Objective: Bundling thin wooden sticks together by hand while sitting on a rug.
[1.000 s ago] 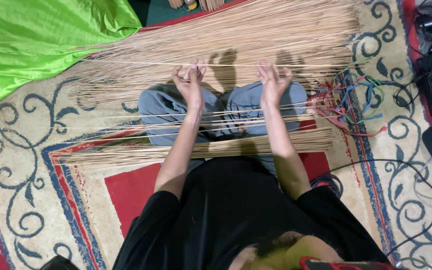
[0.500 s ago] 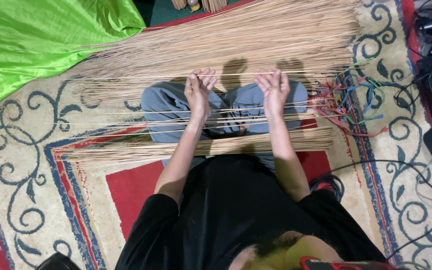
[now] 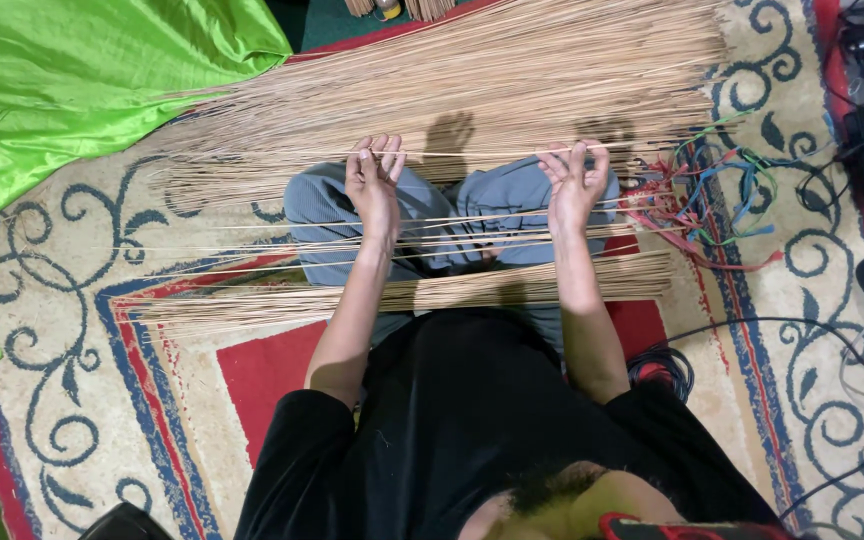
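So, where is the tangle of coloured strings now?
In the head view, the coloured strings lie on the carpet just beyond the right hand, beside the stick ends.

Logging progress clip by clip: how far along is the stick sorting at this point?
Seemingly done: a small flat bundle of thin tan sticks lies across the lap. In hand: the left hand and right hand pinch one long thin stick stretched between them. Left: the large heap of loose tan sticks on the patterned carpet is far bigger than the bundle.
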